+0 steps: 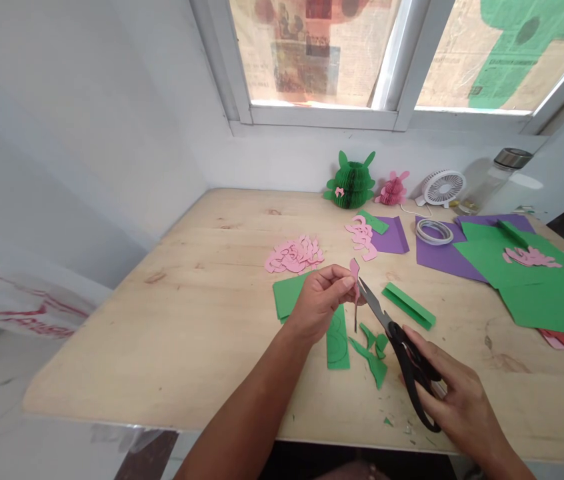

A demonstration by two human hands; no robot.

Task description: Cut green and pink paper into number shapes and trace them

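Note:
A small curved pink paper piece (355, 270) is pinched between the thumb and fingers of my left hand (319, 300). My right hand (455, 393) holds black-handled scissors (379, 311), their tips beside the pink piece and slightly apart. Under and around my left hand lie folded green paper (287, 293) and a green strip (338, 347) with drawn outlines. Green scraps (372, 360) are below the blades. A pile of pink cutouts (295, 255) sits beyond my left hand, with more pink cutouts (362, 238) to its right.
A green paper figure (353, 183), a pink one (392, 189), a white fan (442, 188) and a glass bottle (489, 183) stand along the wall. Tape rolls (434, 232) rest on purple paper (447, 259). Green sheets (552, 300) cover the right side. A folded green strip (409, 305) lies nearby.

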